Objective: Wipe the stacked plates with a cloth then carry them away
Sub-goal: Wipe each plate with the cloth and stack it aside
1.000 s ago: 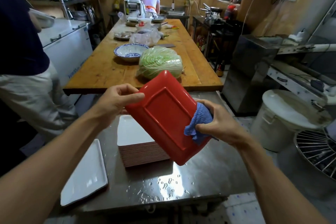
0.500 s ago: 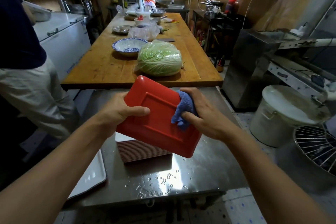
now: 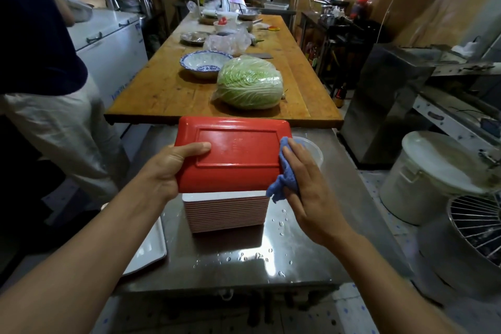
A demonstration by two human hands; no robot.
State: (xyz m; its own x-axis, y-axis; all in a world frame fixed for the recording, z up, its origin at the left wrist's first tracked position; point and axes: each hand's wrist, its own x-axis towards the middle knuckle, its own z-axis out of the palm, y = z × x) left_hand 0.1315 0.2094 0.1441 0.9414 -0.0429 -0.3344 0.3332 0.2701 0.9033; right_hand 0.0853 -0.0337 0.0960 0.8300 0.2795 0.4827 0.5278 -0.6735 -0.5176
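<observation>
A red rectangular plate (image 3: 238,154) is held bottom-up, nearly level, just above a stack of plates (image 3: 226,213) on the steel table (image 3: 271,260). My left hand (image 3: 173,165) grips the plate's left edge, thumb on top. My right hand (image 3: 303,182) presses a blue cloth (image 3: 284,171) against the plate's right edge, fingers fairly straight over the cloth. The stack shows a white top and many red-and-white rims.
A single white plate (image 3: 147,249) lies at the table's left. A clear round container (image 3: 311,149) sits behind my right hand. Beyond is a wooden table (image 3: 162,89) with a cabbage (image 3: 249,84) and bowl (image 3: 204,64). A person (image 3: 54,106) stands left. A white bucket (image 3: 431,171) stands right.
The red plate has turned from tilted to square and level and dropped over the stack. My right hand slid the cloth from the plate's middle to its right edge.
</observation>
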